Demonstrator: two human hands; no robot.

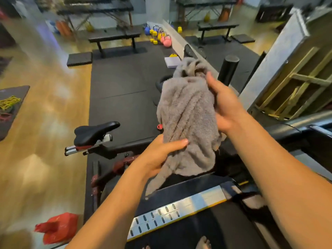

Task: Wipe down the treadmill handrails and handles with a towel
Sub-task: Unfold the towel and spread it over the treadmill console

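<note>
While the left hand point(158, 155) pinches the lower edge of the grey towel point(186, 121) between thumb and fingers, the right hand point(224, 105) lies closed against its upper right side — both hands grip it. Bunched and draped, the towel hides whatever it rests on above the treadmill's silver side rail point(179, 214). Just left stands an exercise bike saddle point(93, 132) — beyond it, coloured kettlebells point(159, 35).
</note>
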